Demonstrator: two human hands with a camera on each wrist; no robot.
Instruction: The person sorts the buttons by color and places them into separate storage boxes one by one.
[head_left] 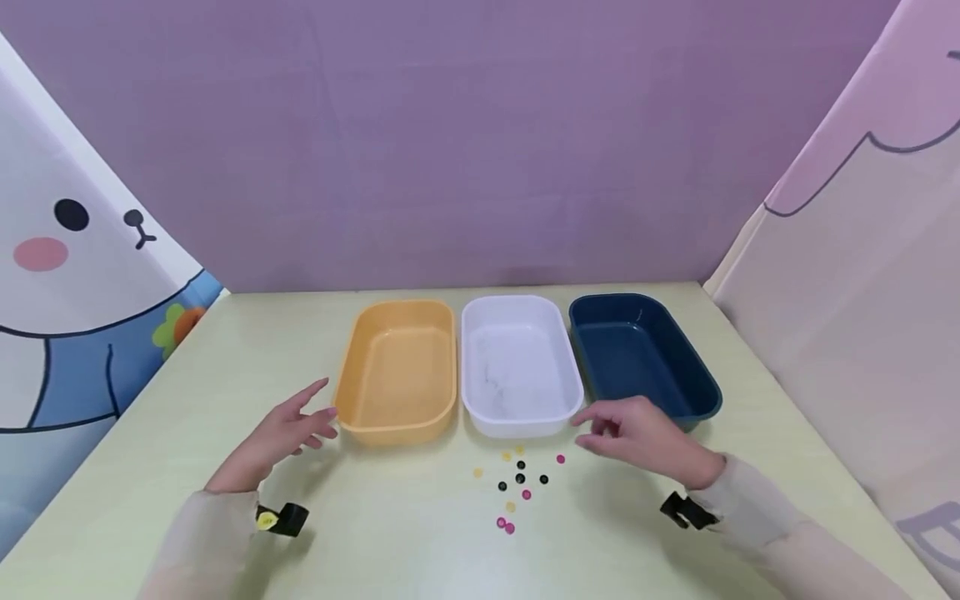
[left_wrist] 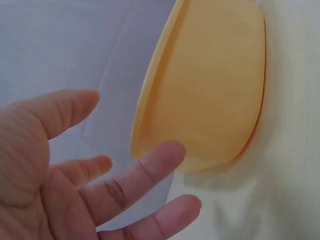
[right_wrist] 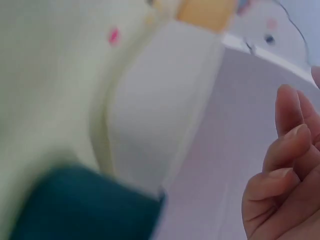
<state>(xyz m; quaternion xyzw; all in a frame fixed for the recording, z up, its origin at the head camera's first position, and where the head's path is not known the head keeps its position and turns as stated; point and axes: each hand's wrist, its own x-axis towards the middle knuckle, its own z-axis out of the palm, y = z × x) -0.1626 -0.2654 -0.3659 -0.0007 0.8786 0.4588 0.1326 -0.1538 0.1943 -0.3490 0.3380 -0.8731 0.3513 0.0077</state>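
My left hand (head_left: 288, 429), fingers spread and holding nothing, hovers at the near left corner of the yellow tub (head_left: 393, 427). In the left wrist view its fingertips (left_wrist: 172, 152) overlap the tub's wall. Loosely curled and empty, my right hand (head_left: 637, 429) is over the table by the near right corner of the white tub (head_left: 517, 427), in front of the dark blue tub (head_left: 637, 358). Between the hands lie several small round buttons: black buttons such as one (head_left: 521, 478), pink buttons like this one (head_left: 527, 494), and yellow buttons like another (head_left: 477, 472).
The three tubs stand side by side toward the back of the pale table (head_left: 375, 533). A purple cloth backdrop (head_left: 465, 167) rises behind them. Printed cloth panels close off the left (head_left: 75, 292) and right (head_left: 862, 317) sides. Each wrist wears a black device.
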